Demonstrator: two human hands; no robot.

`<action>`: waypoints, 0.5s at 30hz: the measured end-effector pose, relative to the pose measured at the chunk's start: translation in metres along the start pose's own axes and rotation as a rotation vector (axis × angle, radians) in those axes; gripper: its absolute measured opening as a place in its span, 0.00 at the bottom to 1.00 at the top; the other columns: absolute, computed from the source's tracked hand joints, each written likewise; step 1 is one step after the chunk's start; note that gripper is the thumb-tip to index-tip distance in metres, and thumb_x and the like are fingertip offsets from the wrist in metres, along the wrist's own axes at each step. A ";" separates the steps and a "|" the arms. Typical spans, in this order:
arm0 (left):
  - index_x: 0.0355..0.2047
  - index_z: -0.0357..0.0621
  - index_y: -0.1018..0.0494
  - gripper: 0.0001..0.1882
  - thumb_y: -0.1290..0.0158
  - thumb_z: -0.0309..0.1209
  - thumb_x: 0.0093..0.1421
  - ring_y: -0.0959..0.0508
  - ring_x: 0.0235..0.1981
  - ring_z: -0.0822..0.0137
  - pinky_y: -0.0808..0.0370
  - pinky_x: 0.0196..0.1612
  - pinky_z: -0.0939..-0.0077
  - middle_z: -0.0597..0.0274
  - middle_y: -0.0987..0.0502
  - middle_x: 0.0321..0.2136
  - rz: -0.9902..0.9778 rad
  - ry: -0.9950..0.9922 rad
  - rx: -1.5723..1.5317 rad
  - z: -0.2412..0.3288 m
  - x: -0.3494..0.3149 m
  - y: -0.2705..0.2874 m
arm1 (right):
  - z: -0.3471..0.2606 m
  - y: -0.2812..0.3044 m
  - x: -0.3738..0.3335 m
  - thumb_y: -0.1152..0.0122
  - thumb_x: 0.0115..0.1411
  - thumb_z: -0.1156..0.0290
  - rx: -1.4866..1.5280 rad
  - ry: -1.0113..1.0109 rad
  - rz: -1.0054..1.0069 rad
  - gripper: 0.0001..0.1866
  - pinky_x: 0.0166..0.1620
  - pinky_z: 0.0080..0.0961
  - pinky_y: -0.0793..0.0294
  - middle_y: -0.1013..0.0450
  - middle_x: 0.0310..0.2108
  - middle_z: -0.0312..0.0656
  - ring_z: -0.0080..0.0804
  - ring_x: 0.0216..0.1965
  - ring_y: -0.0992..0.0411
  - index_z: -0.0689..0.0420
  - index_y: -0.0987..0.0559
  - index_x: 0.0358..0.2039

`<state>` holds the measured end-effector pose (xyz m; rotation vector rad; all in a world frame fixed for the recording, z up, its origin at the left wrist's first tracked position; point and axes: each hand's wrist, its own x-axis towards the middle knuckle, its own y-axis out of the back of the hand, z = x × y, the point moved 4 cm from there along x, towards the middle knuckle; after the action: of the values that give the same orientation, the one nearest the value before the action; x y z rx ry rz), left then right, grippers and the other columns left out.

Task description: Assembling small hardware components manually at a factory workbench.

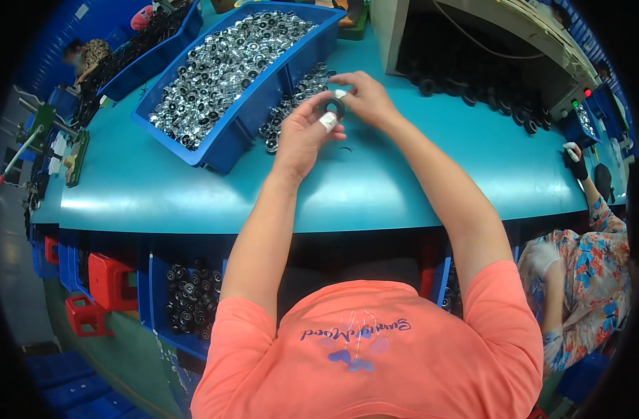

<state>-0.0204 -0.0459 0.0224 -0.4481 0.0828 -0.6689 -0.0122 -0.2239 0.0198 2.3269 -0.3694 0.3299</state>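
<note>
A black rubber-looking ring (332, 107) is gripped between the thumb and fingers of my left hand (300, 140), above the table. White tape wraps that thumb. My right hand (369, 103) is close against the ring from the right, its taped thumb at the upper edge and its forefinger reaching out apart from the thumb; its other fingers are partly hidden. Behind my hands lies a loose pile of small silver-and-black round parts (309, 85). Left of them stands a blue bin (225, 150) heaped with similar parts.
The teal table (158, 192) curves across the view. Black rings (497, 101) lie by a beige machine (473, 14) at the right. A co-worker in a floral top (592, 272) sits at the right. Below are a blue crate of parts (151, 293) and red stools (110, 283).
</note>
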 end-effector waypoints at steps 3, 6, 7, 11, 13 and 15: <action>0.62 0.36 0.35 0.29 0.43 0.19 0.60 0.20 0.38 0.69 0.18 0.40 0.74 0.57 0.22 0.44 -0.003 -0.022 0.013 -0.003 0.003 0.003 | 0.005 -0.025 0.009 0.33 0.52 0.65 -0.051 0.041 0.004 0.23 0.53 0.39 0.27 0.26 0.46 0.46 0.45 0.47 0.26 0.47 0.19 0.51; 0.61 0.34 0.35 0.31 0.41 0.16 0.56 0.20 0.39 0.69 0.17 0.39 0.73 0.57 0.22 0.44 0.013 -0.035 0.037 -0.003 0.005 0.006 | 0.004 -0.034 0.010 0.33 0.49 0.74 -0.158 0.084 0.018 0.26 0.47 0.32 0.24 0.27 0.44 0.41 0.36 0.41 0.27 0.45 0.20 0.52; 0.61 0.34 0.35 0.31 0.41 0.16 0.56 0.20 0.39 0.69 0.17 0.39 0.73 0.57 0.22 0.44 0.016 -0.037 0.046 -0.002 0.005 0.005 | 0.004 -0.034 0.009 0.32 0.49 0.74 -0.168 0.072 0.027 0.26 0.47 0.33 0.24 0.27 0.43 0.41 0.36 0.41 0.27 0.45 0.19 0.51; 0.60 0.34 0.34 0.31 0.41 0.16 0.55 0.20 0.40 0.70 0.17 0.37 0.74 0.57 0.22 0.45 0.020 -0.043 0.113 0.000 0.006 0.002 | 0.002 -0.034 0.010 0.31 0.49 0.73 -0.250 0.055 0.023 0.24 0.46 0.33 0.24 0.26 0.41 0.41 0.36 0.40 0.26 0.45 0.18 0.49; 0.60 0.34 0.33 0.31 0.41 0.16 0.55 0.20 0.40 0.70 0.17 0.37 0.75 0.57 0.22 0.44 0.039 -0.049 0.148 0.001 0.005 0.001 | 0.004 -0.031 0.008 0.33 0.51 0.72 -0.161 -0.029 -0.031 0.22 0.45 0.31 0.24 0.26 0.41 0.39 0.34 0.38 0.25 0.47 0.18 0.49; 0.59 0.34 0.33 0.30 0.41 0.17 0.55 0.20 0.40 0.71 0.17 0.37 0.76 0.57 0.22 0.44 0.052 -0.063 0.177 0.001 0.004 0.001 | 0.006 -0.024 0.007 0.34 0.53 0.72 -0.027 -0.101 -0.106 0.19 0.44 0.29 0.23 0.27 0.40 0.38 0.32 0.38 0.24 0.49 0.19 0.48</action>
<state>-0.0164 -0.0480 0.0229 -0.2949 -0.0241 -0.6049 0.0041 -0.2127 0.0025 2.3323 -0.2968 0.1553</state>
